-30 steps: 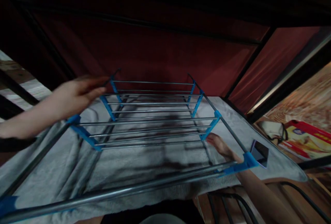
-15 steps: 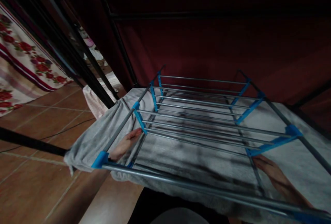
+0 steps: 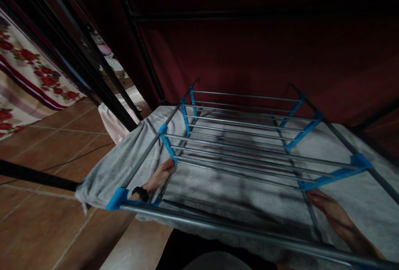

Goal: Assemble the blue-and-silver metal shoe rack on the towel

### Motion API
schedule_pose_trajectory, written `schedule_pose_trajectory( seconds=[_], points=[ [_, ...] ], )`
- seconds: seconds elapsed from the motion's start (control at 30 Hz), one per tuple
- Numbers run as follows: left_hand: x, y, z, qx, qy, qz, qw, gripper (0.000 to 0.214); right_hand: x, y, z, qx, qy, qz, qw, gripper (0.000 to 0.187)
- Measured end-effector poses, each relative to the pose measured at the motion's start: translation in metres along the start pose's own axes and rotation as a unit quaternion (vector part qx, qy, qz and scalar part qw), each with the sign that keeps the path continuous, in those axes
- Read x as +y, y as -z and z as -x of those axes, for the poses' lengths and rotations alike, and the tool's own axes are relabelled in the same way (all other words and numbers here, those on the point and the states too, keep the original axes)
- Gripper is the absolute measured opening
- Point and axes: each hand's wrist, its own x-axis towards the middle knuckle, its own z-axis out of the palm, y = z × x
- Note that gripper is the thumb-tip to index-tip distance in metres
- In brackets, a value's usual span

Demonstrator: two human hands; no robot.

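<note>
A shoe rack point(image 3: 237, 150) of grey metal tubes and blue plastic brackets lies across a grey blanket in front of me. My left hand point(image 3: 159, 176), with a dark band on the wrist, is at the rack's left side. Its fingers close on the lower end of a left blue bracket point(image 3: 168, 147), by the lower side tube. On the opposite side, my right hand point(image 3: 335, 216) has its fingertips at the lower end of a right blue bracket point(image 3: 330, 177). Its fingers are pressed together there, and the fingertips are partly hidden.
The grey blanket point(image 3: 131, 153) drapes over a raised surface within black metal posts point(image 3: 106, 99). A dark red cloth point(image 3: 249, 53) hangs behind. At left are a tiled floor point(image 3: 40, 149), a floral cloth point(image 3: 40, 70), a cable and a pale pink cloth point(image 3: 112, 124).
The rack's right upper tube and brackets have shifted slightly right, and its near left corner slightly left and down. My left wrist band now shows; both hands stay at the same brackets.
</note>
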Motion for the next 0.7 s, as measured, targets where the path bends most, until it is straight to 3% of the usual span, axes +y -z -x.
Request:
schedule_pose_trajectory(
  seconds=[0.17,0.33,0.57,0.7],
  points=[
    [0.012,-0.002,0.003,0.002,0.006,0.001,1.000,0.064,0.006,0.003,-0.003,-0.052,-0.025,-0.024,0.998,0.027],
    [0.004,0.005,-0.006,-0.015,0.017,0.001,1.000,0.065,0.006,0.001,-0.005,-0.046,-0.018,-0.035,0.998,0.030],
    [-0.008,0.021,-0.019,0.004,0.027,-0.053,0.998,0.059,-0.024,-0.010,0.029,-0.042,0.047,-0.060,0.996,0.024],
    [-0.011,0.029,-0.027,0.002,0.034,-0.078,0.996,0.059,-0.039,-0.014,0.045,-0.038,0.041,-0.117,0.992,0.025]
  ],
)
